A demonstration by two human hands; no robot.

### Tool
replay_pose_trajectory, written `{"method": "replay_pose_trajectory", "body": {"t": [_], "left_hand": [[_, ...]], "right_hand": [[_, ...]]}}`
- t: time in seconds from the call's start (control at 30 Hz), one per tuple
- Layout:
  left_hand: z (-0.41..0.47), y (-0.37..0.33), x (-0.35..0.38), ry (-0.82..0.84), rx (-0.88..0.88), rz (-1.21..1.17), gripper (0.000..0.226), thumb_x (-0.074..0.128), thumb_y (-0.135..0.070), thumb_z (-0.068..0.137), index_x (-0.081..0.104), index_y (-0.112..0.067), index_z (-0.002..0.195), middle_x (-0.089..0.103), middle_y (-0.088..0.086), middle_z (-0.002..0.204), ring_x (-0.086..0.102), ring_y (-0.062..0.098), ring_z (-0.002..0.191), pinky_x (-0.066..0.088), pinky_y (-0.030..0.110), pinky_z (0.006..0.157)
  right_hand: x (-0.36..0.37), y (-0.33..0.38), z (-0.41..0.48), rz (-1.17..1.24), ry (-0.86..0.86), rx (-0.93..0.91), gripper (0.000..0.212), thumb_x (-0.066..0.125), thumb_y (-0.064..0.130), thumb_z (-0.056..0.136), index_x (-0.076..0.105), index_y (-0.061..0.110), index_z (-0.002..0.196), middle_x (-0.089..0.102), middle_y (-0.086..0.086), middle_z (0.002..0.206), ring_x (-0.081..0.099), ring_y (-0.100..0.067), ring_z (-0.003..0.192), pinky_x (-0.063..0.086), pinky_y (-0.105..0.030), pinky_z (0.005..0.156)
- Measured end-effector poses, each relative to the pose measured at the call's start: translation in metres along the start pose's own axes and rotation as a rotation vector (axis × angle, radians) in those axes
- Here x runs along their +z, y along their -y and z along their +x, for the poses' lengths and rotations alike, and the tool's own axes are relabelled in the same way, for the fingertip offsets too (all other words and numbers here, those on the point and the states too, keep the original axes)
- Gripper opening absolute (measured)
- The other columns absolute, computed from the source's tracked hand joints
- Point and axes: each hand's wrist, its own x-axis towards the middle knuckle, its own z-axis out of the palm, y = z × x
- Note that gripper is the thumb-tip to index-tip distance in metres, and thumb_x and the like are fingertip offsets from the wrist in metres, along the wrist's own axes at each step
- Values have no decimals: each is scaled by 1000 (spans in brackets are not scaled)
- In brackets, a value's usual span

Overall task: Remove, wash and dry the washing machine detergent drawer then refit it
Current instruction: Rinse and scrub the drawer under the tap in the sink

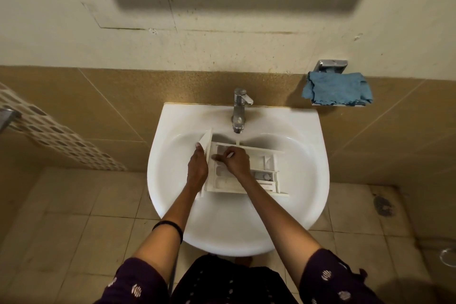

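The detergent drawer (pixel 269 164) lies in the sink (pixel 304 170) under the running tap (pixel 238 111). The left hand (pixel 197 165) grips its left-end front panel. The right hand (pixel 235 160) curls inside a compartment, its grip impossible to tell.

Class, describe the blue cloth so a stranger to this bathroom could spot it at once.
Find the white washbasin against the tan-tiled wall, its chrome tap at the back. Up and right of the tap, a small chrome holder is fixed to the wall. The cloth lies crumpled on it, the only blue thing in view.
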Motion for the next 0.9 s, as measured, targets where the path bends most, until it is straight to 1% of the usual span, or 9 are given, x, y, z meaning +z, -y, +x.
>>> {"method": "replay_pose_trajectory", "body": {"t": [0.13,0.23,0.33,0.4,0.47,0.53,0.63,0.8,0.9], "left_hand": [[-2,-2,0,25,40,57,63,16,-50,98,42,-8,136,47,13,138,45,29,123,32,37,103],[-3,-4,-2,62,69,94,61,25,-53,96,48,-8,130,52,11,131,48,25,109,34,33,93],[-4,-4,-3,57,73,82,61,20,-52,97,46,-9,133,50,13,135,47,29,120,34,37,100],[-5,-3,-3,44,76,73,59,16,-46,100,41,-9,138,45,14,140,43,30,127,31,36,104],[-4,-2,-4,34,85,73,54,16,-38,102,39,-6,139,43,15,142,40,29,130,28,31,106],[-3,1,-5,29,79,71,53,17,-36,102,41,-5,137,43,16,142,40,29,130,28,31,108],[-2,2,-5,31,71,61,55,17,-38,102,41,-4,138,45,17,141,41,30,130,30,39,112],[-8,-7,-4,47,51,56,56,17,-41,101,41,-6,139,45,14,140,42,28,129,30,32,105],[-5,-9,-2,96,-12,95,70,25,-60,93,46,-5,132,52,14,133,50,32,120,36,37,100]], "right_hand": [[-9,6,3,307,-48,199,16,71,16,80,59,14,69,58,-4,64,54,-19,60,46,-27,64],[-26,13,5,958,11,398,16,48,4,94,56,4,80,57,-11,70,54,-19,61,51,-26,58],[-40,15,15,1265,-7,450,23,32,-5,98,49,-3,82,55,-16,80,55,-23,71,48,-40,89],[-44,21,16,1315,26,475,22,29,-7,98,47,-4,85,54,-18,83,55,-25,75,40,-46,98],[-47,28,12,1227,156,453,22,30,-8,97,50,-7,88,58,-19,83,57,-25,74,41,-46,99],[-47,35,-1,851,380,386,23,32,-10,94,54,-17,97,67,-22,80,62,-25,70,43,-43,99],[-41,47,-22,404,578,304,29,34,-10,94,48,-25,115,57,-38,110,60,-34,79,46,-41,92],[-31,42,-20,115,414,148,27,48,-7,90,57,-16,114,59,-33,116,61,-28,73,49,-35,89],[-15,32,-29,-387,435,-53,51,78,18,72,58,4,117,62,-13,116,59,-27,102,44,-30,86]]}}
